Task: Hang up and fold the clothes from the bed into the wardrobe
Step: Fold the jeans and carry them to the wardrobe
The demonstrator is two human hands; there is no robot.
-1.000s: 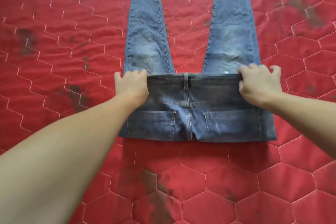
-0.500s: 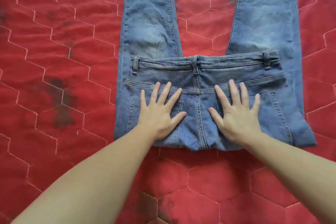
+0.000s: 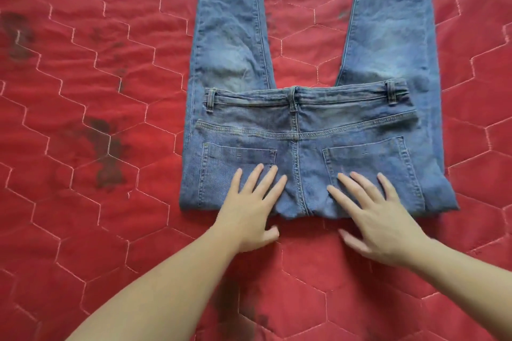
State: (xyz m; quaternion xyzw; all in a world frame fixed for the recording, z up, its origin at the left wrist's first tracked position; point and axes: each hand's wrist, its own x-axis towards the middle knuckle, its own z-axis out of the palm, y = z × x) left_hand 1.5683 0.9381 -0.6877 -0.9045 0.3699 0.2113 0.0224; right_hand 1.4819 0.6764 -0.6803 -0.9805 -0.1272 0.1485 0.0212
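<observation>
While the jeans (image 3: 304, 147) lie folded, left hand (image 3: 250, 209) and right hand (image 3: 374, 216) rest flat, fingers spread, gripping nothing.

We see even, bright daylight with no glare; soft shadows lie just beneath both forearms on the bed (image 3: 83, 202). The right hand (image 3: 382, 227) is smeared by motion blur, its thumb especially. Wide-angle distortion bends the quilt's stitched lines toward the bed's edges

Both forearms are showing bare, with no sleeves reaching into view. The left hand (image 3: 249, 212) and right hand (image 3: 379, 219) are wearing no gloves, rings or watches.
</observation>
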